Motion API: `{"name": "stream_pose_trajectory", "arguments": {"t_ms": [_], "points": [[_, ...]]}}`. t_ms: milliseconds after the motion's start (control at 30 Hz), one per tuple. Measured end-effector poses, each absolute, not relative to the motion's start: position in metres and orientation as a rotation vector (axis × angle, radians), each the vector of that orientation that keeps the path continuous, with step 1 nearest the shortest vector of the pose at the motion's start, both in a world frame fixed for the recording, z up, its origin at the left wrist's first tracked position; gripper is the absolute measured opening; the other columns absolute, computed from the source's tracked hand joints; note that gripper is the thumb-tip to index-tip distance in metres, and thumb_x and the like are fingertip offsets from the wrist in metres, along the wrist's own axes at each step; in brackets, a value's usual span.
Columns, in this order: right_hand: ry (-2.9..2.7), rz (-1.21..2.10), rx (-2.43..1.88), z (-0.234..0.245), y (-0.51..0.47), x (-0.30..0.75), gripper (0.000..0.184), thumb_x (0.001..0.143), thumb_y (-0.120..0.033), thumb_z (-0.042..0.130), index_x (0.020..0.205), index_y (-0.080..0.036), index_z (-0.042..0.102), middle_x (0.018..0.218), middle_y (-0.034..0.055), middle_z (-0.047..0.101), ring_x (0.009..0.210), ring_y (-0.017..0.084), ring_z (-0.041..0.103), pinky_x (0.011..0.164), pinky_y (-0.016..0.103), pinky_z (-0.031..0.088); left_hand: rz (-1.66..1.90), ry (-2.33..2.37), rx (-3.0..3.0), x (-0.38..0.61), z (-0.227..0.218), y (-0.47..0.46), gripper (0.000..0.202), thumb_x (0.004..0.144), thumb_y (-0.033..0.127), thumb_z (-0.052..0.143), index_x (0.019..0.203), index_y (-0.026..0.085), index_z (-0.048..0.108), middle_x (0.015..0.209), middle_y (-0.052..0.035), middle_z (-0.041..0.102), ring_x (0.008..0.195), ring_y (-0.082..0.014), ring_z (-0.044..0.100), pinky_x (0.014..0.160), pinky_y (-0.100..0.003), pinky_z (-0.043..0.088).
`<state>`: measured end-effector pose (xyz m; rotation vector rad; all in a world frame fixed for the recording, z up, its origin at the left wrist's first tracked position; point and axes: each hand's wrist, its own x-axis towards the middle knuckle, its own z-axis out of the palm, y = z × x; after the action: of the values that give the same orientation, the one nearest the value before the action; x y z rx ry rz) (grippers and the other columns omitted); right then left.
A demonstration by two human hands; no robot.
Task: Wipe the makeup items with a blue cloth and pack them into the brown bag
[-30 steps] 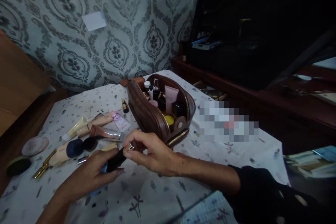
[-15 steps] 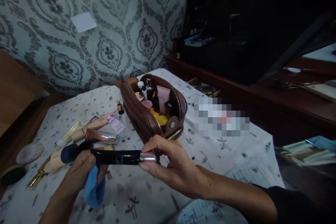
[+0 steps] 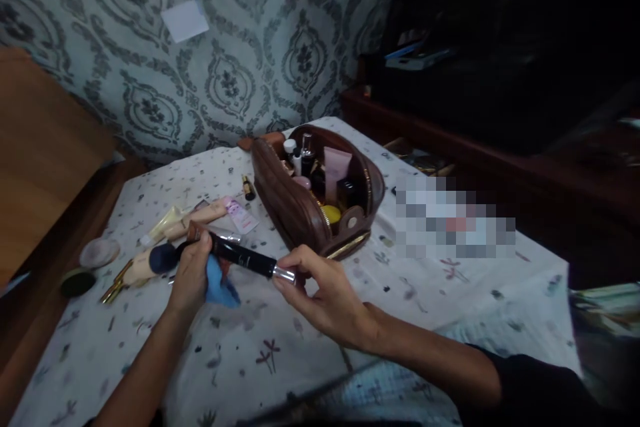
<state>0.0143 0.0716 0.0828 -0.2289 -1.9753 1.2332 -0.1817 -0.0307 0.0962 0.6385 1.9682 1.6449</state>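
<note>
Head view: left hand (image 3: 193,273) is closing its fingers round a blue cloth (image 3: 219,285) & the upper end of a black tube (image 3: 243,257). Right hand (image 3: 325,290) is pinching the tube's silver end btwn thumb & fingertips. Tube is hanging tilted above the table (image 3: 300,353), just in front of the open brown bag (image 3: 300,213). Prob. best: right hand holding firm, cloth wrapping snug and sliding along the barrel, clear of the loose tubes (image 3: 197,215) nearby.

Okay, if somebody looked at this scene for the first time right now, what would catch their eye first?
Probably the black tube with a silver end, held between both hands over the flowered tablecloth. The left hand grips it together with a blue cloth, and the right hand pinches the silver end. Just behind stands an open brown pouch packed with cosmetics, with loose tubes lying to its left.
</note>
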Motion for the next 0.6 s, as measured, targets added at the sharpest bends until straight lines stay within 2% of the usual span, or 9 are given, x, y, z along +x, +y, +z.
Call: {"name": "stream_pose_trajectory", "arguments": {"t_ms": [133,300,467,600], "points": [[-1.961,1.361,-0.303,0.074,0.069,0.003,0.008,0.091,-0.027,0.060,0.089,-0.021,0.055,0.066,-0.0040,0.057,0.056,0.010,0.053,0.053,0.022,0.043,1.785,1.853,0.637,-0.188,0.089,-0.033,0.057,0.067,0.072,0.074,0.076,0.017,0.063,0.053,0.0047,0.052,0.043,-0.0084,0.044,0.040,-0.019,0.036],[-1.895,1.518,-0.430,0.063,0.065,-0.006,0.015,0.092,-0.035,0.060,0.090,-0.022,0.054,0.061,-0.0044,0.057,0.054,0.012,0.056,0.051,0.023,0.042,1.751,1.733,0.774,-0.194,0.088,-0.042,0.043,0.080,0.058,0.071,0.098,0.020,0.065,0.060,0.0054,0.055,0.045,-0.0077,0.045,0.041,-0.018,0.036],[-1.929,1.505,-0.386,0.060,0.063,-0.006,0.014,0.092,-0.034,0.058,0.090,-0.021,0.054,0.061,-0.0041,0.057,0.053,0.011,0.055,0.050,0.022,0.041,1.747,1.809,0.758,-0.196,0.092,-0.047,0.037,0.074,0.053,0.078,0.088,0.020,0.067,0.085,0.0008,0.070,0.051,-0.0079,0.050,0.044,-0.019,0.040],[-1.991,1.383,-0.347,0.055,0.065,-0.004,0.012,0.092,-0.033,0.058,0.090,-0.021,0.055,0.065,-0.0034,0.057,0.057,0.012,0.055,0.055,0.023,0.044,1.661,1.875,0.711,-0.196,0.093,-0.046,0.034,0.070,0.054,0.080,0.084,0.025,0.068,0.080,0.0064,0.070,0.050,-0.0083,0.047,0.043,-0.019,0.039]]}}
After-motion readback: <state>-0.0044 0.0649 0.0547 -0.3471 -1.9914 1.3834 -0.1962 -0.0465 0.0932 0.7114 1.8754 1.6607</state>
